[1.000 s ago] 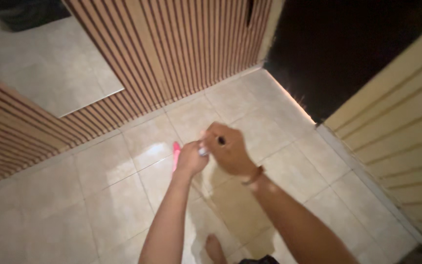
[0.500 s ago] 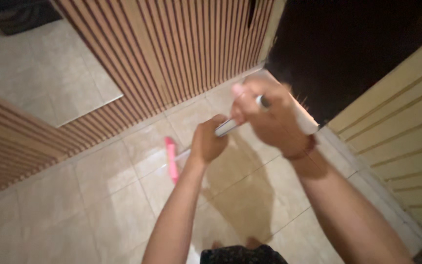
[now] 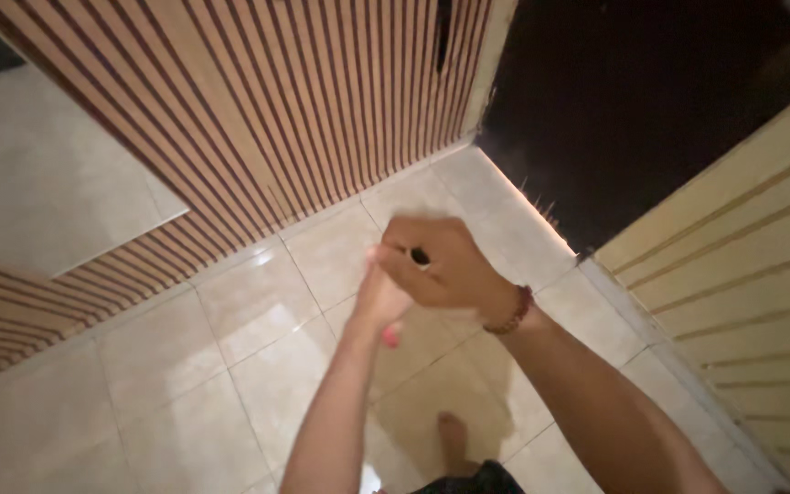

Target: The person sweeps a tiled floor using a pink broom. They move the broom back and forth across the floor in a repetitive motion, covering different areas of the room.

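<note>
Both my hands are together in the middle of the head view, wrapped around a thin stick-like handle. My right hand [image 3: 441, 265] is on top, closed over the dark upper end of the handle [image 3: 420, 257]. My left hand [image 3: 383, 293] grips just below it. A small pink part [image 3: 390, 336] of the tool shows under my left hand; the lower part of the tool is hidden by my arms. A beaded bracelet [image 3: 510, 312] sits on my right wrist. My bare foot [image 3: 454, 439] stands on the tiled floor below.
Beige floor tiles [image 3: 230, 366] run under me. A slatted wooden wall [image 3: 258, 110] crosses the upper left, with a pale tiled area [image 3: 38, 183] beyond it. A dark doorway [image 3: 651, 101] opens at the upper right, and a yellowish panelled wall [image 3: 742, 284] stands at the right.
My hands have come back down and toward me with the handle. The long pink part that lay out over the floor is now almost wholly hidden beneath my hands.
</note>
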